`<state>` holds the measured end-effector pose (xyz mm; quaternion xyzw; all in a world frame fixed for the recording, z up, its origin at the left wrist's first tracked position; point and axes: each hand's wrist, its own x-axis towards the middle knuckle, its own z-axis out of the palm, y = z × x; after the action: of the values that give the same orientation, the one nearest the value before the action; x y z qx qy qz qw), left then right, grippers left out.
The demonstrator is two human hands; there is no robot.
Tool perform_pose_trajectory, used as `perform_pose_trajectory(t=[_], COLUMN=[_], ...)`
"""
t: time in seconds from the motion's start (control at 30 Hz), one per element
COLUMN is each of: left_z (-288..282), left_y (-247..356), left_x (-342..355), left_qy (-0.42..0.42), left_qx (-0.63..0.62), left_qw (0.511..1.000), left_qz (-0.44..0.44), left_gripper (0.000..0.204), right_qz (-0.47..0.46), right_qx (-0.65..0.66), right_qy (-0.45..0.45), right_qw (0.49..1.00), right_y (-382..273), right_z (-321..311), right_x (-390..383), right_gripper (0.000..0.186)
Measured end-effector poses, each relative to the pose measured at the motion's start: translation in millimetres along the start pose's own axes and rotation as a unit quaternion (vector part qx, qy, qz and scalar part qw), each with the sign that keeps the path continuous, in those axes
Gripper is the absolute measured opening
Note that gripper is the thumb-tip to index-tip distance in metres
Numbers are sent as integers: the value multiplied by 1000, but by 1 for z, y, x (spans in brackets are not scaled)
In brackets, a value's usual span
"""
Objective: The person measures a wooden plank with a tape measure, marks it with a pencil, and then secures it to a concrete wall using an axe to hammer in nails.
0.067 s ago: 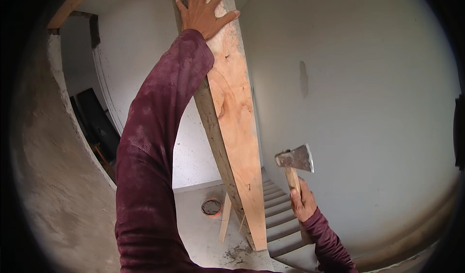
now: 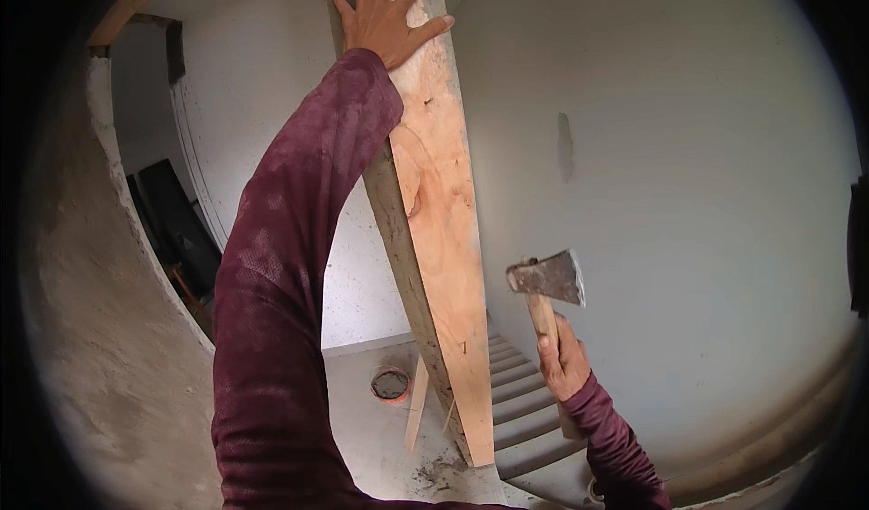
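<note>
A long, pale wooden board (image 2: 444, 238) stands upright before me, slightly tilted, its left side edge grey with mortar. High on its face my left hand (image 2: 387, 23) lies flat with the fingers spread. My right hand (image 2: 566, 362) is wrapped round the wooden handle of a hatchet (image 2: 549, 276), to the right of the board. The hatchet's worn metal head points up, its bright cutting edge facing right. Blade and board are apart.
A stairway (image 2: 534, 410) descends beside the board's lower right. On the floor at left stand a bucket (image 2: 391, 384) of grey mix and a thin wooden strip (image 2: 417, 405). A plain wall (image 2: 679, 193) rises on the right; a rough plastered wall (image 2: 109, 356) at left borders an opening.
The hatchet and my right hand have risen a little and shifted slightly left. My left hand stays on the board.
</note>
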<state>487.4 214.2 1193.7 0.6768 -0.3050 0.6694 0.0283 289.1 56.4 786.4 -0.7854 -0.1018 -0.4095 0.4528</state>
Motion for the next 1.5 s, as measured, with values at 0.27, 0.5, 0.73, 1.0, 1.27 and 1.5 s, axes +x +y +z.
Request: perform_pose_trajectory(t=[0.27,0.5,0.73,1.0,1.27,1.5], left_z=[-2,0,10,3,26,-4], left_y=[-8,-13,-14,-15,-30,-41], left_x=[0,0,-4,-4,-2,-72], left_qy=[-1,9,52,41,42,-92], left_qx=[-28,-25,-47,-45,14,-118], left_qw=[999,1000,997,998,995,963], left_qz=[18,15,18,15,89,223], left_gripper=[80,79,76,75,61,57], right_qz=[-136,-108,-137,-162,-96,86], right_qx=[-50,-111,-200,-118,-123,61], right_qy=[65,67,81,101,24,-92], right_qw=[987,986,967,974,988,990], right_y=[-82,-72,-56,-68,-65,-68], right_z=[32,68,70,63,70,41], right_x=[136,181,176,167,170,179], right_gripper=[33,31,31,31,35,40])
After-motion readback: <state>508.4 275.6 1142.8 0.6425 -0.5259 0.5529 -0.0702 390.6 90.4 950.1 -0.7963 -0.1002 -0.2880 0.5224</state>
